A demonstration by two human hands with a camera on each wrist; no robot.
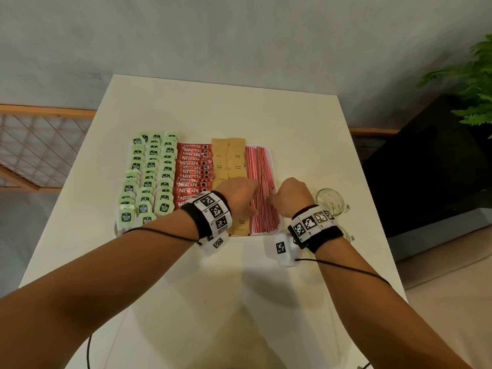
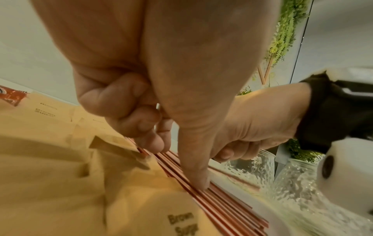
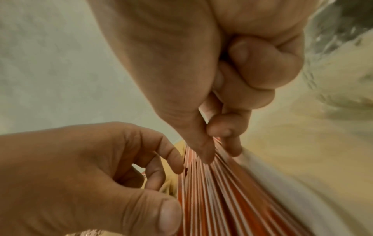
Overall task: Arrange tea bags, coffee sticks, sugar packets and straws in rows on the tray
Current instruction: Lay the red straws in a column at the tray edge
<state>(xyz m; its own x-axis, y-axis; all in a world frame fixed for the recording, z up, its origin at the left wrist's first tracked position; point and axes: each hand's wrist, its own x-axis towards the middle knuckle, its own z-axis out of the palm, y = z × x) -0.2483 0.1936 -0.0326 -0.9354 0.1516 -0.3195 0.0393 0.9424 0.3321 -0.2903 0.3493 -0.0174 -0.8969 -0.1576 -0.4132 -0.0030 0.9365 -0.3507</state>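
Note:
A white tray (image 1: pixel 274 161) holds rows of green tea bags (image 1: pixel 149 177), red coffee sticks (image 1: pixel 191 169), brown sugar packets (image 1: pixel 229 155) and red-and-white straws (image 1: pixel 259 166) at its right side. Both hands sit over the near part of the straw row. My left hand (image 1: pixel 251 206) has curled fingers; its thumb (image 2: pixel 199 183) presses down on the straws (image 2: pixel 222 206) beside the sugar packets (image 2: pixel 60 175). My right hand (image 1: pixel 271 199) pinches straws (image 3: pixel 222 199) between its thumb and fingers (image 3: pixel 220 132). The left hand (image 3: pixel 173 191) touches the row's left edge.
The tray stands mid-table on a white table (image 1: pixel 213 107). Two clear patterned glass jars (image 1: pixel 330 201) stand just right of the tray, behind my right wrist. A black cabinet (image 1: pixel 426 169) and a green plant (image 1: pixel 476 83) are off the table's right edge.

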